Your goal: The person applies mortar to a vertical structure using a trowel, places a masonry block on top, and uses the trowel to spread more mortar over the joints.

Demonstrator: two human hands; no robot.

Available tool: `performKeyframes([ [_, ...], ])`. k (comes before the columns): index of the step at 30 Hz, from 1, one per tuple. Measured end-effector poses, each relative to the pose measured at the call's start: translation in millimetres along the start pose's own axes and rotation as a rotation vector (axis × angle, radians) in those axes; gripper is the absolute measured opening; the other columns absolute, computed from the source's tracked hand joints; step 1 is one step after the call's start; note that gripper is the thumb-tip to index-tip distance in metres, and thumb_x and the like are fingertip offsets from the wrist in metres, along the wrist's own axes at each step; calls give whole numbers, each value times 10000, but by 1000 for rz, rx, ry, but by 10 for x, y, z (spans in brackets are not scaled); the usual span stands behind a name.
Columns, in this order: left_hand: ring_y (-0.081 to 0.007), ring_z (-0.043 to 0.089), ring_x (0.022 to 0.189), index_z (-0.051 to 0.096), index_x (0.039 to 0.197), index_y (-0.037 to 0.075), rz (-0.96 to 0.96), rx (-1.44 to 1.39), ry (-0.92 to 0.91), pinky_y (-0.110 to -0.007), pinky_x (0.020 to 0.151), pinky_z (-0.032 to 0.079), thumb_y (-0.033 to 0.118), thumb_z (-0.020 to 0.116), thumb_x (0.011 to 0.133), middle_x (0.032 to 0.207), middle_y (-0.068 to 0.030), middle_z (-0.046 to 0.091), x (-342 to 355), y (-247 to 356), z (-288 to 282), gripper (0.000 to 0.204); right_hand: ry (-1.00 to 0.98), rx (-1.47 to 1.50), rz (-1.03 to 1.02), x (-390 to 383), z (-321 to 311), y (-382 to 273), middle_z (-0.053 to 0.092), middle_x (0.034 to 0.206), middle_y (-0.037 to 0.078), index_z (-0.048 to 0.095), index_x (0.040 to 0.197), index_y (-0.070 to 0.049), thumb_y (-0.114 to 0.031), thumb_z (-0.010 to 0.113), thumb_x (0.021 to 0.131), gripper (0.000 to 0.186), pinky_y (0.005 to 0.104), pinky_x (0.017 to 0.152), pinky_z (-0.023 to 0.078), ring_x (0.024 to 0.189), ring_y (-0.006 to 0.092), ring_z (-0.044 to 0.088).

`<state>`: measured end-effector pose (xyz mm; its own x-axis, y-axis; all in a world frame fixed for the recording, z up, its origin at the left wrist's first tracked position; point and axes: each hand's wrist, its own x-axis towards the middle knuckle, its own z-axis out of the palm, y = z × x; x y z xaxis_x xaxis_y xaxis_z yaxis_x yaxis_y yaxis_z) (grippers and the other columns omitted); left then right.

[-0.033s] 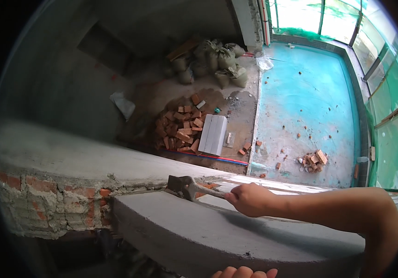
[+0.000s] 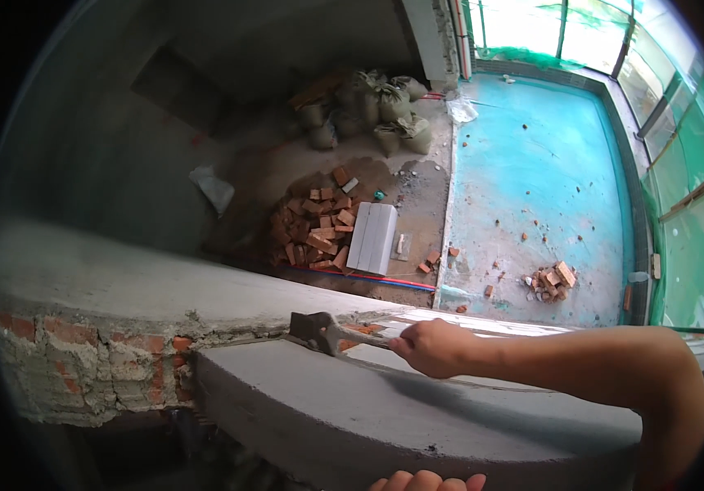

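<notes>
My right hand (image 2: pixel 432 347) reaches in from the right and is closed round the handle of a hatchet (image 2: pixel 315 333). Its dark, broad head lies at the seam between the grey block ledge (image 2: pixel 286 380) and the plastered wall top behind it. At the bottom edge, in front of the ledge, only the curled fingers and thumb of my left hand (image 2: pixel 427 481) show. They are drawn together, and whatever they may hold is cut off by the frame.
Rough brickwork (image 2: pixel 98 360) with crumbling mortar adjoins the ledge on the left. Far below lie a heap of red bricks (image 2: pixel 319 221), pale blocks (image 2: pixel 372 238), tied sacks (image 2: pixel 393 106) and a smaller rubble pile (image 2: pixel 550 281) on a blue-coated floor (image 2: pixel 532 164). Green netting (image 2: pixel 700 262) hangs at right.
The whole view has shifted slightly, so everything sits a little further left. The hatchet and both hands keep their places against the ledge.
</notes>
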<state>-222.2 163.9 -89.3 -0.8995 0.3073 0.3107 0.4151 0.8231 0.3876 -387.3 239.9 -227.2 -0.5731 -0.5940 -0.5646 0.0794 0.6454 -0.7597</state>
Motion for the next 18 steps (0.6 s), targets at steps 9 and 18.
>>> performKeyframes([
  [9, -276, 369, 517, 414, 630, 94, -6, 53, -50, -383, 488, 301, 194, 589, 900, 606, -96, 352, 17, -11, 46, 337, -137, 104, -11, 75, -417, 341, 657, 815, 134, 674, 980, -24, -479, 413, 988, 524, 384, 700, 495, 751, 256, 618],
  [18, -264, 362, 511, 411, 629, 100, -17, 73, -72, -375, 485, 296, 207, 591, 899, 604, -87, 349, 28, -53, 38, 342, -79, 351, 413, -310, -643, 1009, 491, 568, 25, 577, 731, -69, -424, 453, 961, 441, 330, 432, 381, 480, 152, 464],
])
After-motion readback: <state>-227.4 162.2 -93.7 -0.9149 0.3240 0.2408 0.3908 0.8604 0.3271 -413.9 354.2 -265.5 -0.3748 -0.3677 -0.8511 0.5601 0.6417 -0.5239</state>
